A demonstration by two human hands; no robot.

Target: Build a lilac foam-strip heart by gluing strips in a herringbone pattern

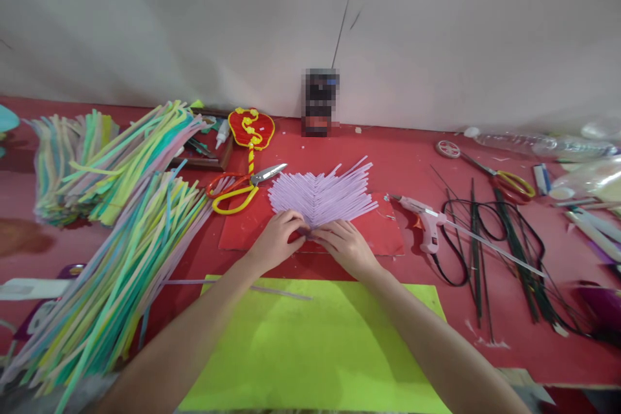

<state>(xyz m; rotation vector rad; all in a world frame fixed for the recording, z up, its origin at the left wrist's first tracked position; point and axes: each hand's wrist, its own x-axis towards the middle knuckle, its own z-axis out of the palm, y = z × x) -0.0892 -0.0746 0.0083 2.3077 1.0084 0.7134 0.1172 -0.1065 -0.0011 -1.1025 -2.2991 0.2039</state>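
Note:
A leaf-like piece made of lilac pipe cleaners (317,197) lies on a red sheet (242,229), its stems slanting out from a middle rib. At its near tip, my left hand (277,239) and my right hand (348,247) meet, fingers bent and pressed together on the pipe cleaner ends. The exact grip is partly hidden by the fingers. A loose lilac pipe cleaner (286,293) crosses the lime-green sheet (310,349) under my forearms. Scissors with red and yellow handles (235,197) lie just left of the lilac piece.
Bundles of coloured pipe cleaners (130,265) fill the left side. To the right are a pink glue gun (429,226), dark green stems (519,252), more scissors (504,181) and a plastic bottle (519,140). Behind stand a red-and-yellow fan ornament (252,129) and a blurred dark object (319,102).

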